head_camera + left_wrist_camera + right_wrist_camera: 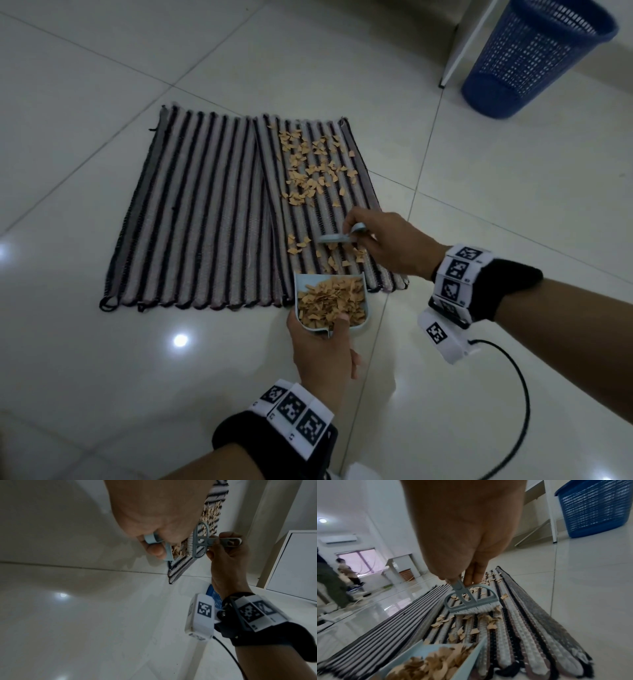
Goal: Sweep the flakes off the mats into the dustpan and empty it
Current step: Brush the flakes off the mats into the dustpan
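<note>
Your left hand [322,353] gripped the heaped dustpan [330,301] at the right mat's [346,219] near edge; your right hand [387,243] pinched the brush [337,238] over loose flakes [308,164]. That pan looked nearly full, so 1 hard stroke or a tilt could have spilled flakes onto the floor [102,359].

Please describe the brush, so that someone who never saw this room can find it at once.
Two striped mats lie side by side on the tiled floor; the right one carries tan flakes. Near its front end the right hand grips the brush: pale grey-blue, half-round open frame, white bristles, unlike the flake-filled dustpan.
</note>
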